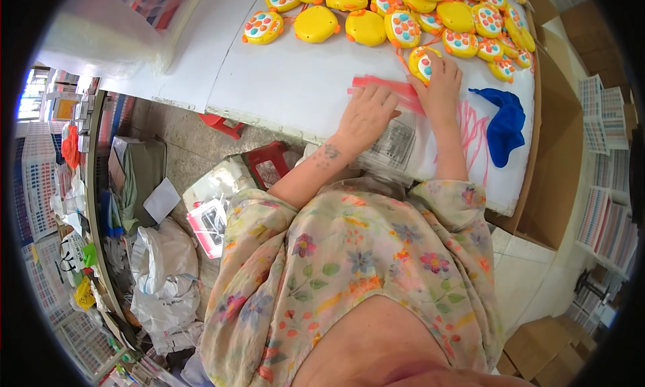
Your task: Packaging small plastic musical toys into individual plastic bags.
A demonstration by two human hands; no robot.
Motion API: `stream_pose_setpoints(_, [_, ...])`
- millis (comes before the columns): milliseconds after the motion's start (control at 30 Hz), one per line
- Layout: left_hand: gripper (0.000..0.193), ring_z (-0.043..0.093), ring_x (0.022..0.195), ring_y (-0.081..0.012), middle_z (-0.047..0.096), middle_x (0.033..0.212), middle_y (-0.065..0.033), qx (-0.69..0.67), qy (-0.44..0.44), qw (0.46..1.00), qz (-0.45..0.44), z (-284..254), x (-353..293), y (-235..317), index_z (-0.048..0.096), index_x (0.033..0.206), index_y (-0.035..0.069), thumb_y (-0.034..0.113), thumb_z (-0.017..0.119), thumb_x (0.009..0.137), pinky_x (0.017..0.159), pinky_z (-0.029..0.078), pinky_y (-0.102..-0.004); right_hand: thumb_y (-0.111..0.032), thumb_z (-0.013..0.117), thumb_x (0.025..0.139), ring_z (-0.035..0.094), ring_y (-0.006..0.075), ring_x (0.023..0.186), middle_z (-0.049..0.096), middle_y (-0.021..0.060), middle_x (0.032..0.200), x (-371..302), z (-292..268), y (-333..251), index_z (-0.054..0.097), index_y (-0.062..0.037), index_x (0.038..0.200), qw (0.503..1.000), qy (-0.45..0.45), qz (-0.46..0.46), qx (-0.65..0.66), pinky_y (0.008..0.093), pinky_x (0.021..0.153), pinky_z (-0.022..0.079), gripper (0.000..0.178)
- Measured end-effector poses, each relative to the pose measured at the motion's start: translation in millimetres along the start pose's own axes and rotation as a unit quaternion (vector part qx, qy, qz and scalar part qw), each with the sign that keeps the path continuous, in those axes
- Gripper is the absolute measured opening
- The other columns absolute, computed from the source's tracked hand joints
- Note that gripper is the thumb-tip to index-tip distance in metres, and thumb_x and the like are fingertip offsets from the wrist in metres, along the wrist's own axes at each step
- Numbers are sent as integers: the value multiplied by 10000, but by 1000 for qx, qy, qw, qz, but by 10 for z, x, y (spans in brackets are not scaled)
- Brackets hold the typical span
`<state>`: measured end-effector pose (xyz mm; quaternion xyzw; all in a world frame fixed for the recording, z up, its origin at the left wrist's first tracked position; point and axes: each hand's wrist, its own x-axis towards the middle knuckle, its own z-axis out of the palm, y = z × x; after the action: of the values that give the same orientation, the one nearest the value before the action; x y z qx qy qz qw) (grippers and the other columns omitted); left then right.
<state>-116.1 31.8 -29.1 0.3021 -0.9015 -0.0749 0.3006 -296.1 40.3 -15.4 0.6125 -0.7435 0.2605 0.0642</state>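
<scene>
My right hand (441, 84) is closed on a yellow toy (422, 64) whose white face carries coloured dots. An orange cord runs up from that toy towards the pile. My left hand (368, 115) is beside it, fingers bent over a pink strip (403, 95) that is smeared by motion; the fingertips' hold is partly hidden. Under the hands lies a clear plastic bag with dark print (395, 144). Several thin pink cords (474, 135) are spread right of my right forearm. Past them is a crumpled blue cloth-like piece (505, 125).
A pile of similar yellow toys (403, 27) covers the table's far side. Translucent plastic sheeting (101, 37) sits at the far left of the white table (282, 84). An open cardboard box (554, 158) stands against the right edge. Red stools (269, 162) and white bags (164, 273) are below left.
</scene>
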Motion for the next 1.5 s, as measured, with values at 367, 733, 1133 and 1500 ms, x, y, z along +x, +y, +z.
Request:
stream_pose_setpoints(367, [266, 501, 931, -271, 528, 944, -72, 26, -45, 998, -35, -83, 57, 19, 558, 923, 110, 248, 702, 747, 808, 410, -401, -196, 768, 702, 421, 396, 1160, 447, 182, 1271, 38, -51, 61, 536, -74, 1159, 999, 6, -15, 47, 454, 980, 378, 526])
stream_pose_setpoints(733, [234, 504, 882, -296, 527, 903, -101, -17, 43, 999, -17, 28, -3, -16, 506, 890, 72, 152, 683, 759, 770, 410, -405, -33, 672, 739, 549, 316, 1077, 550, 146, 1183, 52, -263, -14, 499, -61, 1167, 992, -14, 77, 99, 379, 911, 459, 463])
stream_pose_setpoints(1133, [246, 510, 841, -302, 529, 830, -119, -195, 31, 978, -74, 22, -13, -43, 524, 954, 33, 119, 676, 779, 765, 415, -400, -9, 638, 834, 574, 140, 1048, 608, 81, 1090, 42, -471, 181, 508, -3, 1212, 797, -159, 48, 581, 250, 882, 461, 399])
stream_pose_setpoints(1500, [176, 524, 997, -297, 575, 998, -98, -97, 136, 986, 2, -98, 64, 52, 548, 847, 53, 90, 679, 735, 862, 413, -402, -176, 602, 901, 580, 108, 812, 648, 56, 915, -36, -322, -77, 609, -8, 1071, 872, -242, 38, 424, 255, 724, 467, 239])
